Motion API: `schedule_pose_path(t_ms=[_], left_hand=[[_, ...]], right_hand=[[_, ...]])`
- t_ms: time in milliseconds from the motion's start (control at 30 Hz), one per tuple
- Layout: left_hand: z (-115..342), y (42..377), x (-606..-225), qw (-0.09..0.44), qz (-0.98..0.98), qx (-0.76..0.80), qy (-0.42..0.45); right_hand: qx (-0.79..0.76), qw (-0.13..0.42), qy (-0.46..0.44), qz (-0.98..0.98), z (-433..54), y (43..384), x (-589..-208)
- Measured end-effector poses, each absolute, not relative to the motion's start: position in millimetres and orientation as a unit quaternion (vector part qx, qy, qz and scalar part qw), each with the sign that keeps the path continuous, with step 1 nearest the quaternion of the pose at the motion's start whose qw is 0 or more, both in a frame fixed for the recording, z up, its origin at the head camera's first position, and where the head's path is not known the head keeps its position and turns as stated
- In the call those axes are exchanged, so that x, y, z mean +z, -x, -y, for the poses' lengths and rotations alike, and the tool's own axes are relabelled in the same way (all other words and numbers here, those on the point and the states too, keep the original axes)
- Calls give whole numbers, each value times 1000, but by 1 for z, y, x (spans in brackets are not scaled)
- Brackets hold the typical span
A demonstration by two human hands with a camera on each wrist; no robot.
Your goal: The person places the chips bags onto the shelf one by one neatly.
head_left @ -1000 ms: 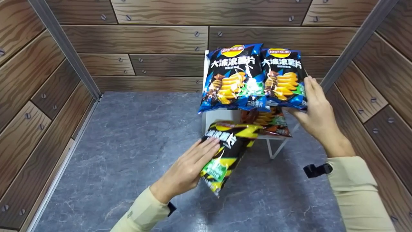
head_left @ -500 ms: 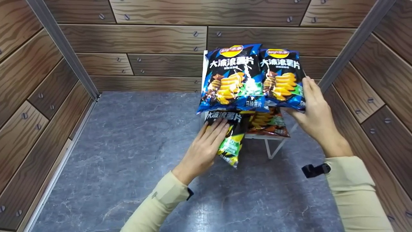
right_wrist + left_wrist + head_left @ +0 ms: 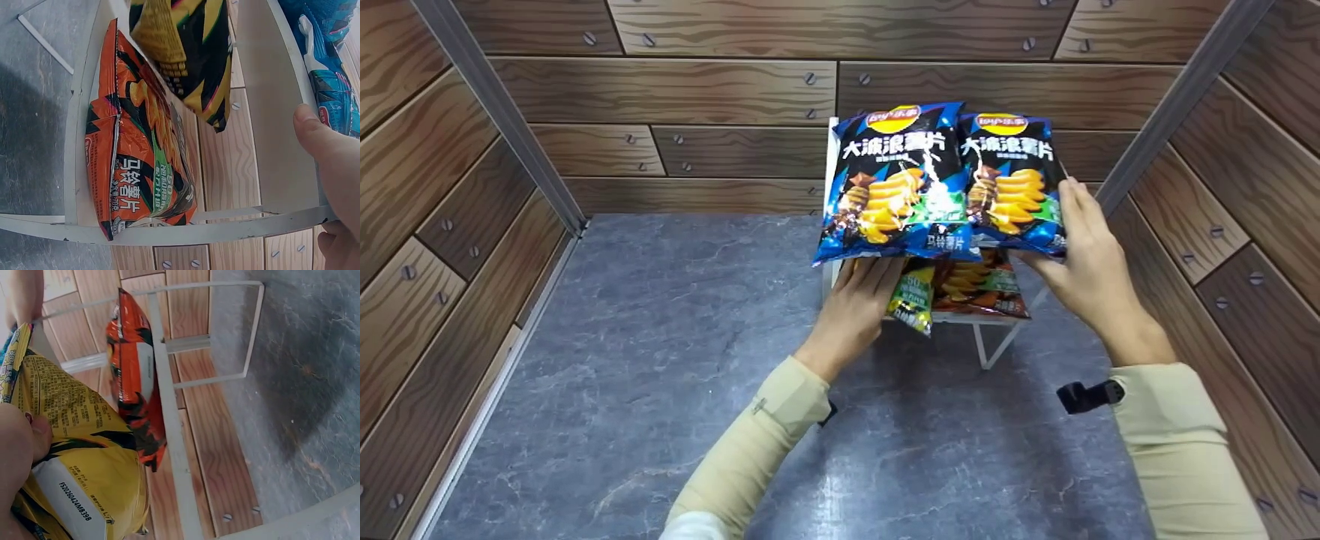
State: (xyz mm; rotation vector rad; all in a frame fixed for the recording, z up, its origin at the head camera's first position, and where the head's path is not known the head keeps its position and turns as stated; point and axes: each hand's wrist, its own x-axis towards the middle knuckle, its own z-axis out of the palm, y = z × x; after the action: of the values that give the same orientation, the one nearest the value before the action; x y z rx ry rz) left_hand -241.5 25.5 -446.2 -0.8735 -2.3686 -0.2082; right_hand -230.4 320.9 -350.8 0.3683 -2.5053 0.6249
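Between the tiers of a white rack [image 3: 169,234], my left hand [image 3: 851,319] holds a yellow-and-black bag of potato chips [image 3: 913,298], fingers on top. In the left wrist view the thumb presses the printed back of this chip bag [image 3: 90,405]. On the lower tier lies an orange bag of chips [image 3: 140,146], to the right of the yellow one. My right hand [image 3: 1099,266] grips the upper tier's right front corner, beside a blue chip bag [image 3: 1014,180]. The thumb [image 3: 309,121] lies along the white edge; part of the right fingers is hidden.
A second blue chip bag [image 3: 896,180] lies at the left on the upper tier, overhanging its front. Wood-patterned walls [image 3: 720,90] enclose the rack on three sides. Grey marbled floor [image 3: 660,337] stretches to the left and in front. A folded white leg [image 3: 986,349] shows below.
My left hand has carried the yellow chip bag forward and in under the upper tier, where most of it is now covered. The right hand stays at the rack's corner.
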Motion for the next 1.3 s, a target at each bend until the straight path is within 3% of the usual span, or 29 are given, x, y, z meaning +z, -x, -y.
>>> schedule_pose_path(t_ms=[333,767,1000,1300], left_hand=[[-31,262,-454,312,894,-115,300],[-35,264,-469,258,928,-67,260],[-39,260,-475,190,948,-62,248],[-45,260,-476,170,954,-35,243]], right_hand=[[232,256,-137,928,-317,231,-352],[234,262,-143,925,-316,230,-350],[234,261,-142,926,-318,229,-350],[230,247,-133,932,-322,230,-350]])
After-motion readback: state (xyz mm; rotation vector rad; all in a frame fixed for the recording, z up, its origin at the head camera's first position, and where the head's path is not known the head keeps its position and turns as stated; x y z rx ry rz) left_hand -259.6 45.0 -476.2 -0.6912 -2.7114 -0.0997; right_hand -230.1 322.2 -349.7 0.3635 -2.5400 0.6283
